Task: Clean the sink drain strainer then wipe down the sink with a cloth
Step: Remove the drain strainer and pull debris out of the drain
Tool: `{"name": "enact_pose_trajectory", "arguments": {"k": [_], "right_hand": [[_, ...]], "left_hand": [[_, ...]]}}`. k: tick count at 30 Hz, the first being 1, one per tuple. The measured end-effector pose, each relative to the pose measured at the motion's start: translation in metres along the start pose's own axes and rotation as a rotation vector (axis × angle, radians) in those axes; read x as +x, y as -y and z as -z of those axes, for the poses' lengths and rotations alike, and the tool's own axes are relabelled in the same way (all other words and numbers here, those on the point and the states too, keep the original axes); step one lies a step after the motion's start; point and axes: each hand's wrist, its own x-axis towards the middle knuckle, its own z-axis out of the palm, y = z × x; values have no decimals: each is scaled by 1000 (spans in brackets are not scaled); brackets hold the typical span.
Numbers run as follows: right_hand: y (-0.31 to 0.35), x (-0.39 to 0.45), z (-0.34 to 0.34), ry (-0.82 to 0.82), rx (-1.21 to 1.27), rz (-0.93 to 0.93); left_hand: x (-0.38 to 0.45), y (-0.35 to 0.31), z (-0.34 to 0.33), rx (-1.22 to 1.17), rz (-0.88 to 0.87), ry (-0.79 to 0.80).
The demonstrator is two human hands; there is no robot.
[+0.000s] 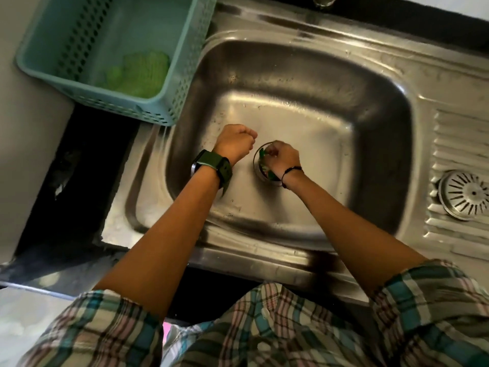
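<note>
strainer (467, 195) out, right drainboard | right hand (280, 158) pinching green scraps in drain (260, 165) | left hand (235, 143) fisted, empty | wipe pending

A pale teal plastic basket with perforated walls (182, 62) sits at the upper left, its near corner overhanging a black countertop (79, 165). Inside it lies a crumpled bright green scrubbing cloth (140, 72), blurred through the basket floor. At the top edge, the tip of a metal tap spout (324, 0) just shows against the dark back ledge
</note>
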Motion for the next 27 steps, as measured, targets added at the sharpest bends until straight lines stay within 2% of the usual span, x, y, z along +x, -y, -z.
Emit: {"name": "enact_pose_trajectory", "arguments": {"k": [4,7,10,15,18,20,23,27], "right_hand": [[15,-13,34,-65,80,141],[23,-22,49,-51,-12,269],[28,-25,59,-37,-80,341],[28,-21,75,-87,170,289],[31,-19,81,-98,298,259],[33,-17,81,-102,222,309],[31,-14,78,-161,7,390],[27,-5,72,-158,-114,426]], "left_hand": [[-4,-7,-12,-70,74,85],[-10,-13,-22,-234,58,160],[-10,-16,-28,-367,10,127],[-7,-17,-26,-546,26,123],[-6,-17,-25,-688,70,180],[-7,-18,-24,-826,106,244],[-7,-17,-26,-905,118,293],[-5,-19,-27,-828,90,266]]}}
